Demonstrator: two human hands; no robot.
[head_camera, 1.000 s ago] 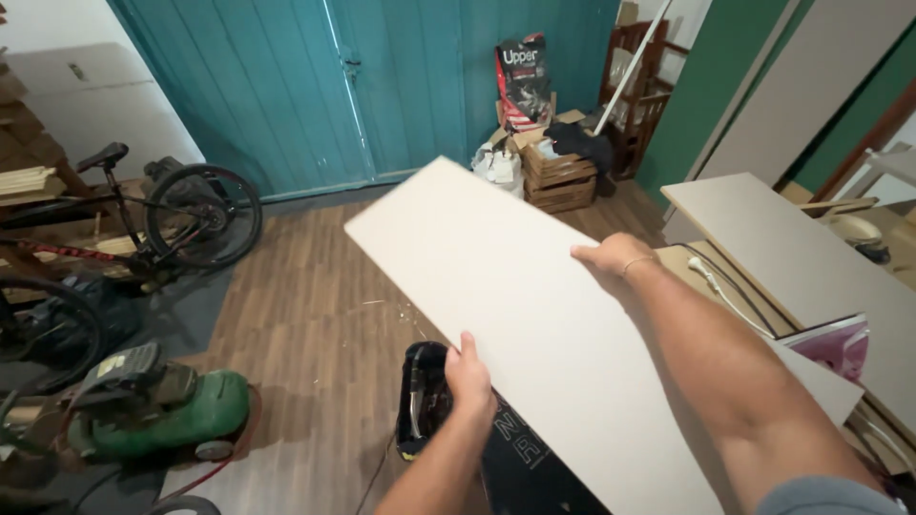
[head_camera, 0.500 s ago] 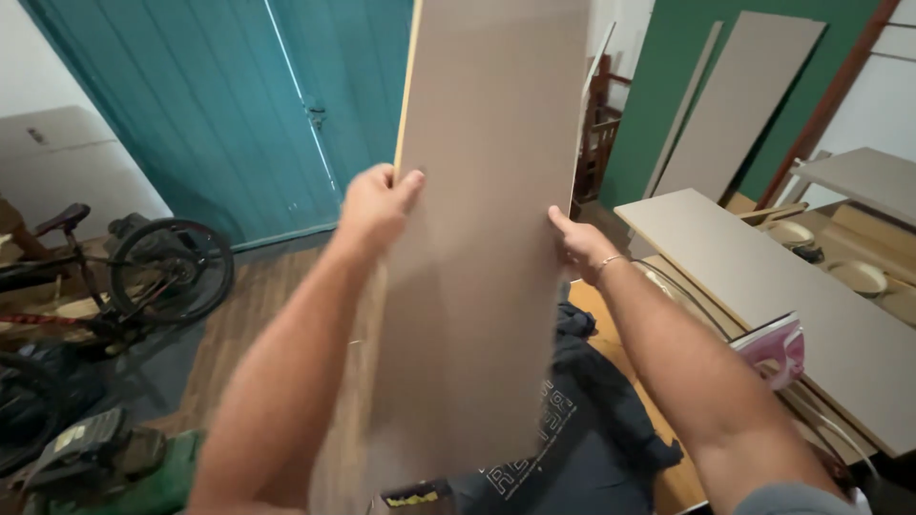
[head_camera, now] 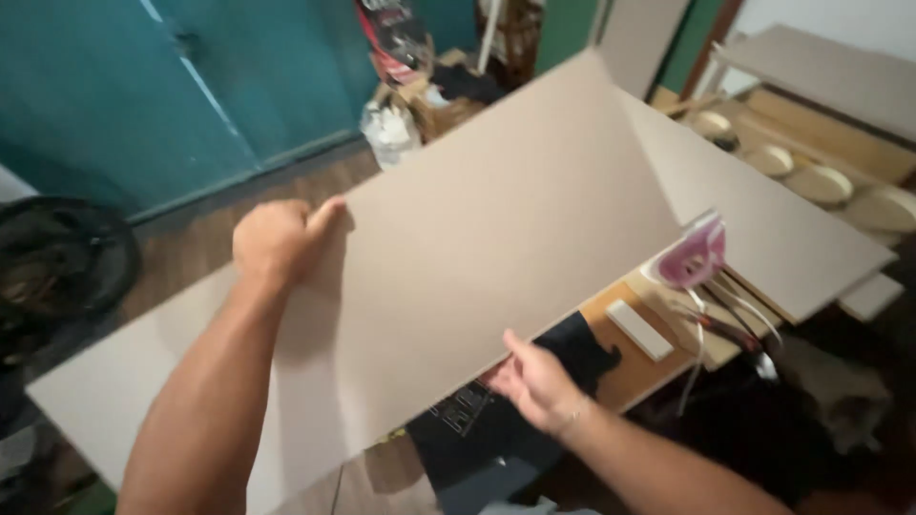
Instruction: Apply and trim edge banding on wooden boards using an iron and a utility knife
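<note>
I hold a long, pale beige board (head_camera: 477, 229) nearly flat in front of me, running from lower left to upper right. My left hand (head_camera: 279, 238) grips its far long edge, fingers curled over the rim. My right hand (head_camera: 536, 381) holds the near long edge from below, thumb up against the board. The board hides most of the floor under it.
A workbench (head_camera: 630, 372) at right carries a pink-and-white clothes iron (head_camera: 695, 256), a white block (head_camera: 639, 329) and another pale panel (head_camera: 763, 219). A black case (head_camera: 477, 434) lies below the board. Teal doors (head_camera: 143, 86) stand behind, a bicycle wheel (head_camera: 57, 262) at left.
The board has swung from standing upright to lying nearly flat. My left hand stays on its far edge and my right hand has dropped to the near edge.
</note>
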